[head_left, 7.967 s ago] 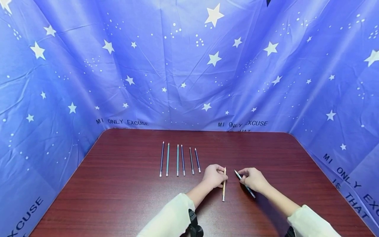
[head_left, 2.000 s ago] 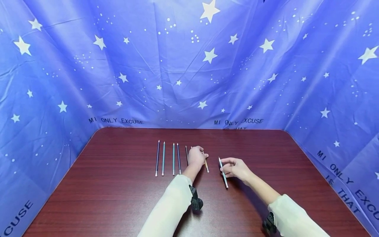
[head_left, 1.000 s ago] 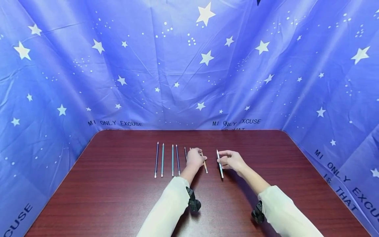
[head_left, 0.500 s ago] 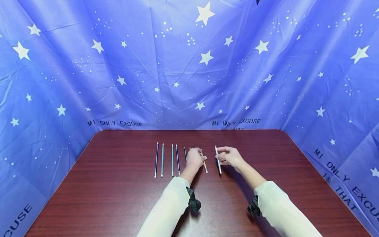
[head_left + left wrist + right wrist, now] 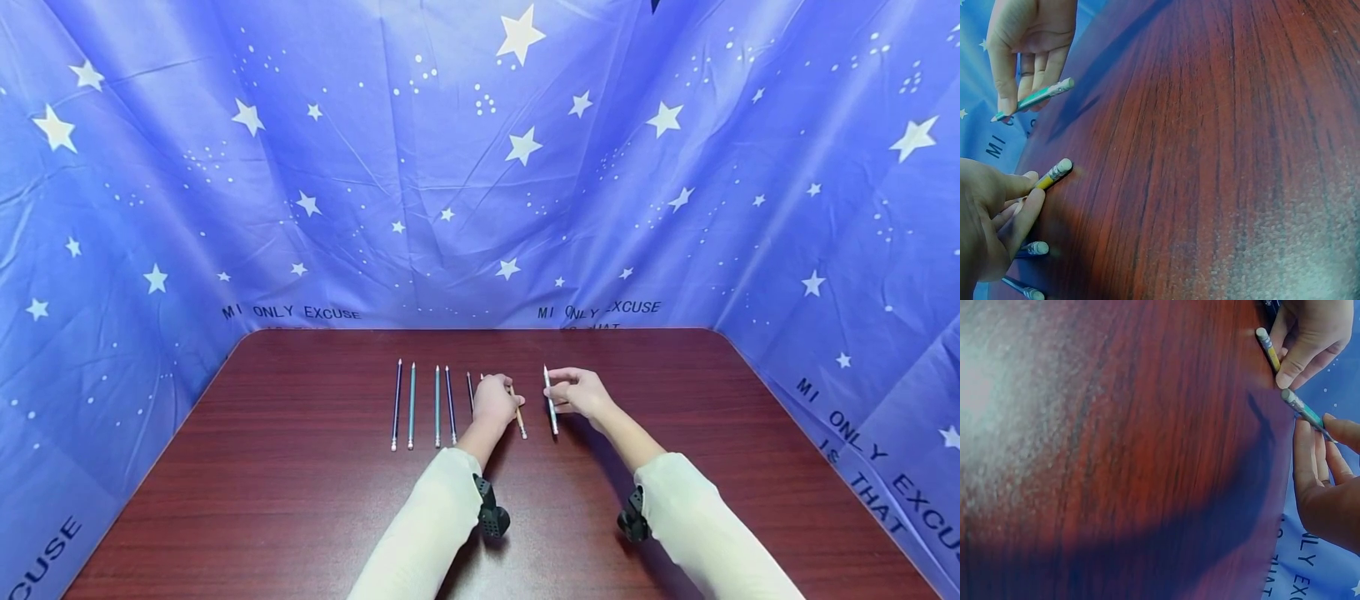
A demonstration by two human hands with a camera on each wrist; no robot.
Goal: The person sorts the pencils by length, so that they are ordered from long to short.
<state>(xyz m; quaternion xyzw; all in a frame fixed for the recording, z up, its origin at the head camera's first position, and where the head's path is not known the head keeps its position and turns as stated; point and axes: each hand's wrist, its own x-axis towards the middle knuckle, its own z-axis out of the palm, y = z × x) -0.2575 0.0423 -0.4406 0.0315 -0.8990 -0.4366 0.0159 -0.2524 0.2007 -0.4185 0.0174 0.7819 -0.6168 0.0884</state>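
Note:
My left hand (image 5: 496, 400) pinches a yellow pencil (image 5: 520, 423) at the right end of a row of pencils. Its eraser end (image 5: 1063, 166) points toward me in the left wrist view. To its right, my right hand (image 5: 583, 393) holds a green pencil (image 5: 552, 412) with a white eraser between thumb and fingers. That pencil's shadow lies apart from it in the left wrist view, so it is above the table. The row holds a dark blue pencil (image 5: 397, 406), a teal one (image 5: 412, 406) and several others, their tips pointing away. My left hand partly hides the nearest ones.
The dark red wooden table (image 5: 300, 500) has its far edge just beyond the pencils. A blue star-printed curtain (image 5: 420, 167) hangs around its back and sides. Black wrist cameras sit at the left cuff (image 5: 491, 508) and right cuff (image 5: 633, 515).
Over the eight seconds, my left hand has brought the yellow pencil left and away to the row, then stayed there. My right hand has lately moved left and farther away with the green pencil.

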